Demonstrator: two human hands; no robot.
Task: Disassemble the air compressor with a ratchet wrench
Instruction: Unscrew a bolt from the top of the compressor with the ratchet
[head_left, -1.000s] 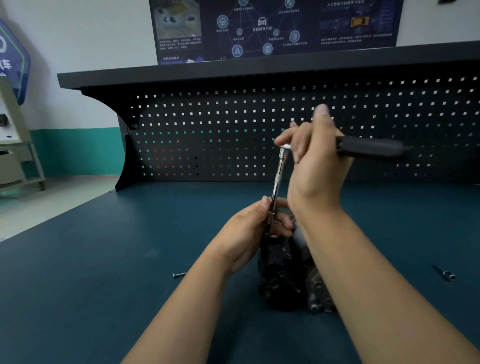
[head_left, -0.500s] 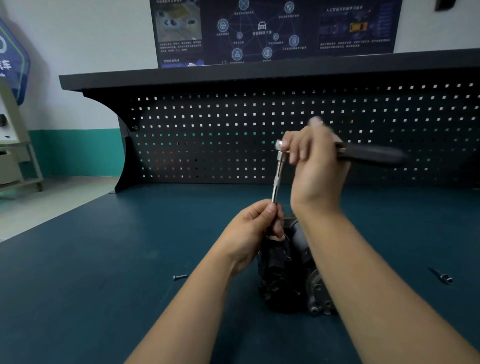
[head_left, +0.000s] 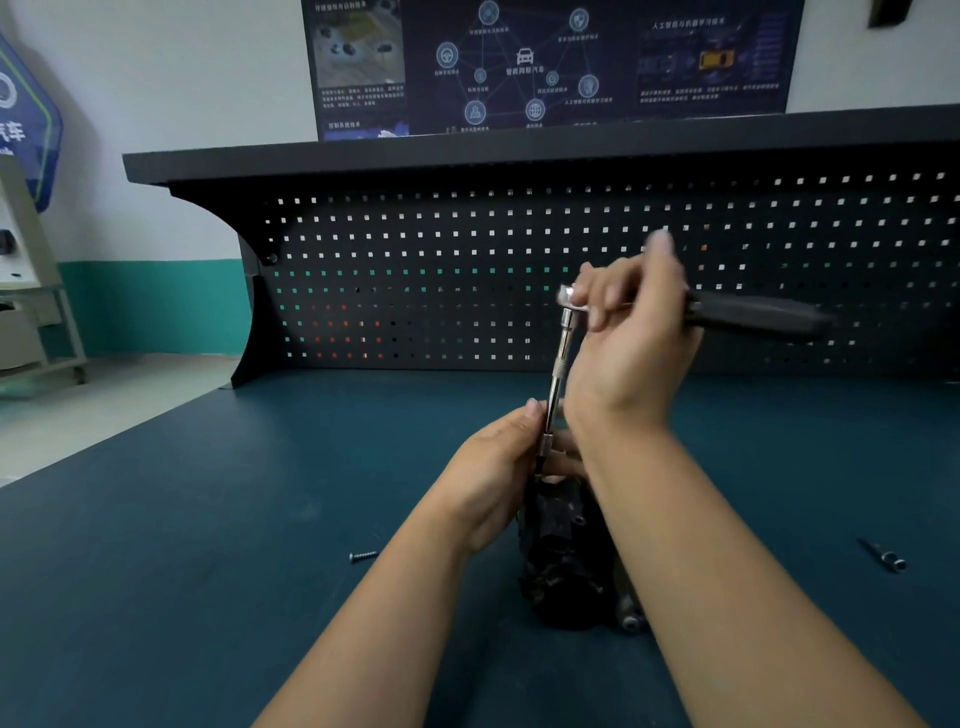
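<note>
compressor: the air compressor (head_left: 563, 561) stands dark and upright on the tabletop (head_left: 208, 571), lower centre of the frame, between my forearms.
wrench: the ratchet wrench (head_left: 753, 314) sits level at centre right, black handle pointing right. the extension bar (head_left: 558, 369) drops from its head to the top of the compressor.
right hand: my right hand (head_left: 628, 343) is clenched round the wrench close to the head, thumb sticking up.
left hand: my left hand (head_left: 498, 467) pinches the foot of the bar at the socket, just above the compressor.
step: i judge i am turning out a top bolt. the socket's seat on it is hidden behind my fingers.
doing it well: keep the bar upright over the bolt, let the left hand only steady it, and swing the handle in a flat arc. gripping this near the head gives little leverage, so a stiff bolt would call for a hold further out.
risk: a tilted bar may slip off, and the compressor could tip.
loose parts: a screw (head_left: 362, 556) lies lower left of the compressor and a bolt (head_left: 885, 557) far lower right, both well apart from it.
</note>
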